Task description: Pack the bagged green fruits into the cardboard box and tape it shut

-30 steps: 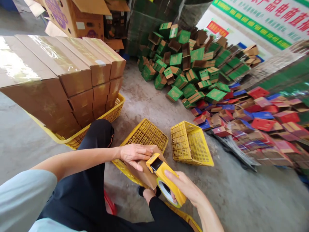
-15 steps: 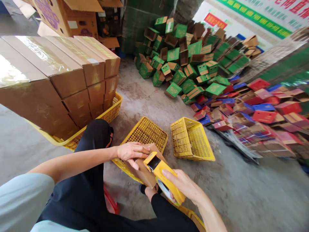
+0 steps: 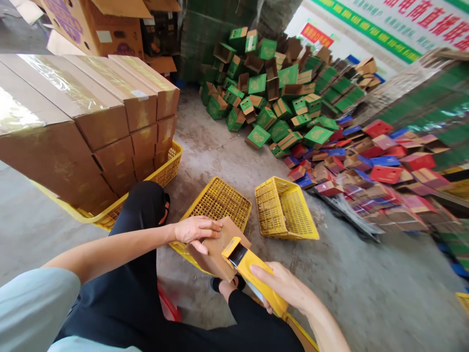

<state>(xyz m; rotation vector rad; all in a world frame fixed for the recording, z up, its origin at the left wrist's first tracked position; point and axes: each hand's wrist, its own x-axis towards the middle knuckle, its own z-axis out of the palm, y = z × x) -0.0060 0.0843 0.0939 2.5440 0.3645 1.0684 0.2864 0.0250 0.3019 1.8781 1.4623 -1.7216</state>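
Note:
A small brown cardboard box [image 3: 220, 249] rests on an upturned yellow plastic crate [image 3: 226, 198] in front of my knees. My left hand [image 3: 198, 232] lies on the box's upper face, its fingers stretched out and the thumb spread to the near side. Wrapped in my right hand [image 3: 280, 283] is a yellow tape dispenser [image 3: 258, 276]. The dispenser's head is at the right edge of the box. Part of the tape roll shows beneath the handle, and my palm hides the rest.
Stacked taped cartons [image 3: 100, 117] stand in a large yellow basket [image 3: 110, 215] at left. Another yellow crate [image 3: 286, 208] lies right of the work crate. Green boxes [image 3: 258, 137] and red and blue boxes [image 3: 384, 174] are heaped behind. A red object [image 3: 168, 305] shows between my legs.
The tape dispenser has slid down and to the right, from the middle of the box to its right edge. My left hand stays on the box. The view has turned slightly right.

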